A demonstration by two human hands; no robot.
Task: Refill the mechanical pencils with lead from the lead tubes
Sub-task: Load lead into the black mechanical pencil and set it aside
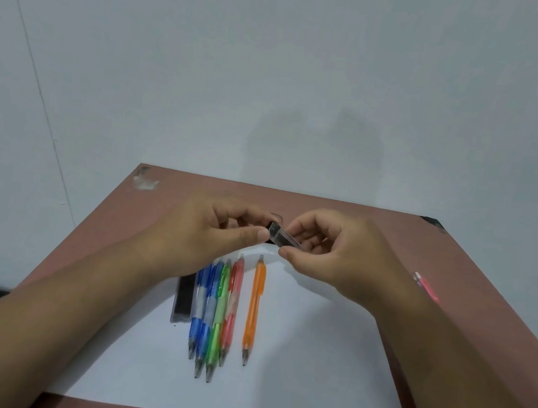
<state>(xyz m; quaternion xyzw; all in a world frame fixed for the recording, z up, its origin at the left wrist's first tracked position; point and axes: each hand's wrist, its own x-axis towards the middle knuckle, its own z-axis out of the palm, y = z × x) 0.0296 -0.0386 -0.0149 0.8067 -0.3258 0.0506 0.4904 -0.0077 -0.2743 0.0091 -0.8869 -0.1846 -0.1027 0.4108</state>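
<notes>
Pencils [222, 315] on paper [307, 365]; lead tube [285, 238] between hands [290, 241].

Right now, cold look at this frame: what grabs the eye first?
Both hands, left and right, meet above the table's far half, pinching a clear lead tube between them. Below them, a bright row of mechanical pencils lies on white paper, the orange pencil slightly apart, a dark lead tube at the row's left.

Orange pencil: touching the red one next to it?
Apart. The head view shows a strip of white paper between the orange pencil and the red pencil along their whole length.
</notes>
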